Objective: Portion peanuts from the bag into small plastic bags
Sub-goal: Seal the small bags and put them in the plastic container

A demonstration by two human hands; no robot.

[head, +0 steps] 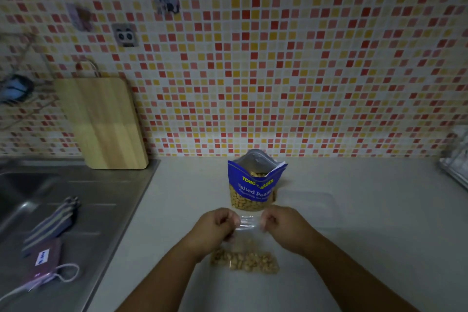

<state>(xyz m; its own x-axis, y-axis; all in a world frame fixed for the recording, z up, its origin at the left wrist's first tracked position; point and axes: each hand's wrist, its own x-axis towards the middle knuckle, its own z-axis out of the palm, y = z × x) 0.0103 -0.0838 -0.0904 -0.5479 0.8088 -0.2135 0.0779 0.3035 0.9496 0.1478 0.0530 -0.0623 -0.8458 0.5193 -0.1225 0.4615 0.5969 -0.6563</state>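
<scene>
Our forearms (174, 276) lie nearest, and at their ends our left hand (217, 225) and right hand (283, 225) each pinch a top corner of the small plastic bag (249, 223). Peanuts (244, 259) sit in its bottom, which seems to rest on the counter (367, 223).

We judge that we are closing the top. To do it well, we should keep the nuts low and clear of the strip, press the air out, then pinch along the strip from left to right until it is shut all along.

Around us, from the left: a steel sink (30, 185) with folded cloths (50, 225) on its drainer, a wooden cutting board (103, 121) leaning on the tiled wall (304, 58), and the open peanut bag (253, 185) upright just behind our hands.
</scene>
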